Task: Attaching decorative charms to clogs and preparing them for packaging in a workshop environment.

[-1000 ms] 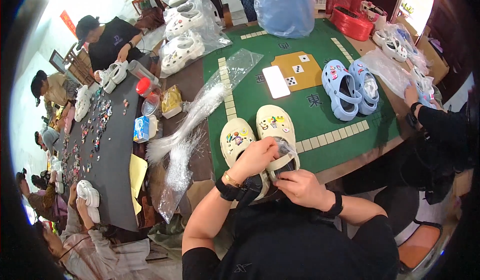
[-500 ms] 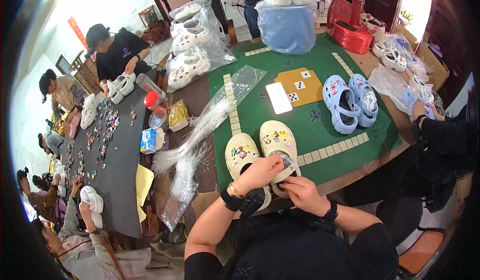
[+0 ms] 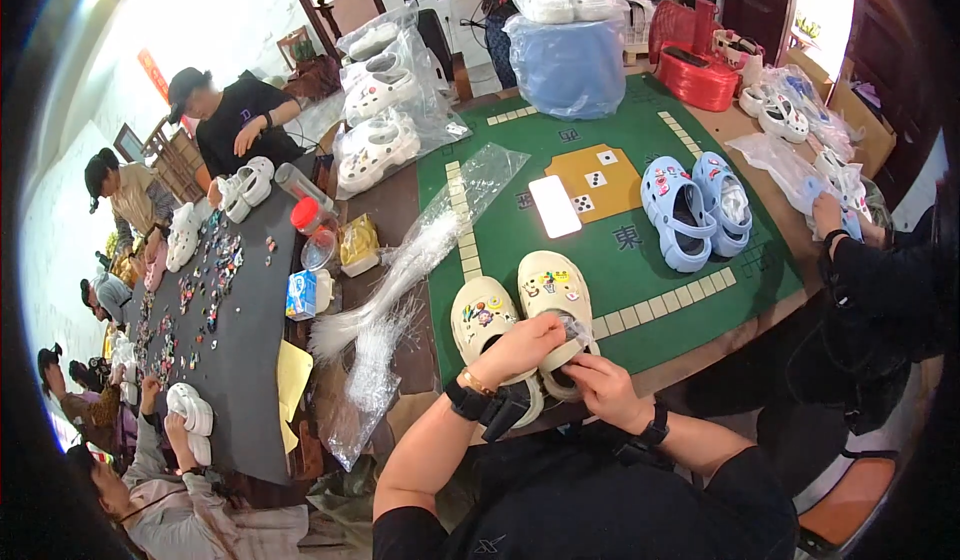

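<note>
Two beige clogs with colourful charms stand side by side at the table's near edge, the left clog [image 3: 483, 317] partly under my left forearm. Over the opening of the right clog [image 3: 552, 282], my left hand [image 3: 528, 348] is closed in a pinch, with a piece of clear plastic [image 3: 574, 330] at its fingertips. My right hand [image 3: 606, 390] is closed at the same clog's heel end, thumb and forefinger pressed together at the rim. What lies between those fingers is mostly hidden. Beyond and to the right sits a pair of light blue clogs [image 3: 678, 210] with charms.
A white phone [image 3: 555, 207] lies on the green mat [image 3: 480, 240]. Left of it are clear plastic strips [image 3: 400, 265] and bagged white clogs [image 3: 380, 150]. Co-workers sit along a dark table [image 3: 245, 360] strewn with charms. Another person's hand [image 3: 828, 215] is at the right edge.
The view has shifted slightly. My hands keep nearly the same place on the right beige clog. A co-worker in a black cap has lifted a hand off the white clogs.
</note>
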{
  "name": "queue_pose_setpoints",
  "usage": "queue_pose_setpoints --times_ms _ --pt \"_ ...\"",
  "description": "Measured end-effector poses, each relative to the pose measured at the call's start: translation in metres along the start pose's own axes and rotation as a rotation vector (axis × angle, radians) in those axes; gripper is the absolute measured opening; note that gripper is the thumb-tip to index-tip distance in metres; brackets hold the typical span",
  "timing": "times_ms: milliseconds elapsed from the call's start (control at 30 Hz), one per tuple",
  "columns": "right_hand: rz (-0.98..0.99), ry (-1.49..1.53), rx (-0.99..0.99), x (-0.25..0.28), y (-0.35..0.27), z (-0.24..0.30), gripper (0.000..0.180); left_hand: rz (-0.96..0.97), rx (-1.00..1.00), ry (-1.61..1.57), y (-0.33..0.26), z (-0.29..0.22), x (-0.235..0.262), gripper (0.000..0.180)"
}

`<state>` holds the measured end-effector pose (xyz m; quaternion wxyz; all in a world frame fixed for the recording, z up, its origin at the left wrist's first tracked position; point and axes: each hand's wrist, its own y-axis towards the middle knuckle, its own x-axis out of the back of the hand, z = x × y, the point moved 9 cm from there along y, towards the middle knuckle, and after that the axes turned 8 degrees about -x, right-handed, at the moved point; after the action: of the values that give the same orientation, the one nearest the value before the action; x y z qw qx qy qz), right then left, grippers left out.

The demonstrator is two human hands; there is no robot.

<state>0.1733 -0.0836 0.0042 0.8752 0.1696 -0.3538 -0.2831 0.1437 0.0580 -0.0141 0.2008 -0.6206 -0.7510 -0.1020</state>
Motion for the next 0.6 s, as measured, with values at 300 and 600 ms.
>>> queue_pose_setpoints --times_ms 300,600 --pt "0.039 0.031 -0.002 -0.004 -0.007 -0.002 0.033 -0.072 -0.05 0.134 -0.007 -0.015 0.005 0.023" --pt "-0.165 0.221 -0.136 0.05 0.043 0.008 0.023 -0.498 -0.326 0.071 -0.047 -0.072 0.032 0.016"
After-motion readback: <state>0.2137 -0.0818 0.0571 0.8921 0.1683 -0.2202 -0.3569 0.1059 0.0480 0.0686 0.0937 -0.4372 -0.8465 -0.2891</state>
